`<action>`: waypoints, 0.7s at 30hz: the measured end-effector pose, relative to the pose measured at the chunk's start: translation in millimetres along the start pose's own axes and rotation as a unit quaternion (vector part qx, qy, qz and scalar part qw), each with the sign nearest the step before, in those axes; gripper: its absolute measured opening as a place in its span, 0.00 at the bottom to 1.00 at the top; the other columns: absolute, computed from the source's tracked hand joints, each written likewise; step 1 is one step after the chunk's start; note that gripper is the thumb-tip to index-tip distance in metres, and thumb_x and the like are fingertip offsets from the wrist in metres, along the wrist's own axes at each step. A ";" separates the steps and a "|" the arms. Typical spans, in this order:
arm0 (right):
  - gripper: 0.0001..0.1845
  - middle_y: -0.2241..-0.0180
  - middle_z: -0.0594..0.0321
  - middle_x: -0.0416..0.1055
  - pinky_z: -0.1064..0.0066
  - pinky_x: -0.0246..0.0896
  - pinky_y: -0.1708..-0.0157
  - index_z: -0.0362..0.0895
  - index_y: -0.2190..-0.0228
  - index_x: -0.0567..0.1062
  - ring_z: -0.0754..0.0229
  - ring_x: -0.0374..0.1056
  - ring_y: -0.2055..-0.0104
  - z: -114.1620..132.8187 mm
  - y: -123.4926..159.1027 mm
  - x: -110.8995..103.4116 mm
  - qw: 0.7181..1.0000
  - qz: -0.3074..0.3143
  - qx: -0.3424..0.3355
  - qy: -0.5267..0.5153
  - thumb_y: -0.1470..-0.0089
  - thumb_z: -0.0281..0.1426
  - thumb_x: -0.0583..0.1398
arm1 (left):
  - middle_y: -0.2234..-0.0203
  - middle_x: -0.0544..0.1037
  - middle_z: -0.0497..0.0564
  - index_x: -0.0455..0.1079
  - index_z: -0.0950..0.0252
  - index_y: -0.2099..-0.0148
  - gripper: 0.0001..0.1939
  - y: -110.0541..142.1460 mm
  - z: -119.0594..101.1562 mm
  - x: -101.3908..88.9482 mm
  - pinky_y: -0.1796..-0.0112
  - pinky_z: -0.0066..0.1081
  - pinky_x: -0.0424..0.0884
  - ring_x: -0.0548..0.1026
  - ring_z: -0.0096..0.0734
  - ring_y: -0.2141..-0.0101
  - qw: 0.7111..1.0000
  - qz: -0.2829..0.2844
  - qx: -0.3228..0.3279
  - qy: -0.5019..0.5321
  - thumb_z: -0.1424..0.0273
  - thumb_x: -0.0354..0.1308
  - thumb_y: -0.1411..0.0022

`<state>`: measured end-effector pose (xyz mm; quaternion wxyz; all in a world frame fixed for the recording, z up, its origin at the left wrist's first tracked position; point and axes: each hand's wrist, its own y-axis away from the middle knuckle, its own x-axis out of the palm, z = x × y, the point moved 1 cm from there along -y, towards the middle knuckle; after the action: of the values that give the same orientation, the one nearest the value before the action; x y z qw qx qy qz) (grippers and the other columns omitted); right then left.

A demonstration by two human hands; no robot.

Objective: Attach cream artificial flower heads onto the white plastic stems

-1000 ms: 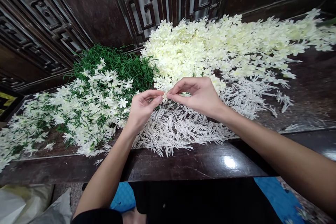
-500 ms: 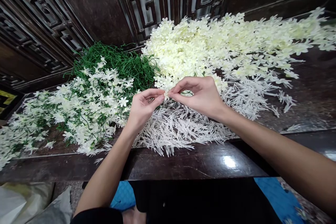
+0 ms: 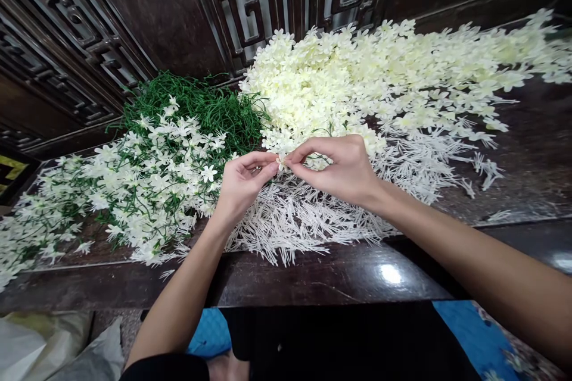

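Observation:
Between my two hands is a small white artificial flower (image 3: 281, 162), its petals showing at the fingertips. My left hand (image 3: 245, 181) is closed in a pinch on its left side. My right hand (image 3: 342, 165) pinches from the right, thumb and forefinger forming a loop. A bit of thin green stem (image 3: 329, 129) shows just above the right hand; whether that hand holds it I cannot tell. Below the hands lies a heap of white stamen pieces (image 3: 295, 220). Behind them is a pile of loose cream flower heads (image 3: 322, 83).
Finished-looking white flowers on green stems (image 3: 152, 190) spread over the left of the dark wooden bench (image 3: 286, 277). A tangle of green stems (image 3: 192, 107) lies behind them. A carved lattice back (image 3: 250, 6) rises along the far side. Pale sacks (image 3: 58, 345) rest at lower left.
Both hands keep their pinch on the flower, with only slight finger movement. The right hand has dipped slightly, and a green stem now shows above it.

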<state>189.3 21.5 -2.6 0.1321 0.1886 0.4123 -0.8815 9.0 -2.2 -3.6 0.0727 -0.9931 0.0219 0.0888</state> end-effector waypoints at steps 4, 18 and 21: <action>0.09 0.75 0.66 0.77 0.70 0.75 0.74 0.44 0.72 0.77 0.62 0.76 0.70 0.3 -0.1 0.9 0.999 -0.013 -0.036 0.015 0.50 0.20 0.60 | 0.68 0.81 0.50 0.78 0.62 0.64 0.06 -0.1 0.2 0.4 0.59 0.33 0.75 0.77 0.29 0.66 1.000 -0.003 0.000 0.005 0.72 0.66 0.47; 0.07 0.74 0.69 0.77 0.69 0.73 0.74 0.46 0.73 0.76 0.63 0.75 0.72 0.0 -0.1 1.1 1.000 0.006 -0.006 -0.020 0.49 0.23 0.61 | 0.70 0.82 0.49 0.79 0.60 0.66 0.06 -1.1 -1.3 0.9 0.63 0.33 0.77 0.78 0.29 0.68 0.999 0.008 0.046 0.010 0.76 0.67 0.48; 0.07 0.74 0.68 0.77 0.67 0.74 0.72 0.46 0.73 0.76 0.63 0.75 0.71 0.7 0.0 1.3 0.999 0.010 0.016 -0.029 0.50 0.23 0.61 | 0.71 0.83 0.49 0.79 0.60 0.67 0.07 -0.9 -1.3 1.8 0.64 0.32 0.77 0.78 0.29 0.69 0.998 0.001 0.059 0.004 0.77 0.67 0.48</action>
<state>187.9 20.8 -2.7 0.1497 0.1691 0.3922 -0.8917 11.0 -1.6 -2.6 0.1309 -0.9875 0.0286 0.0834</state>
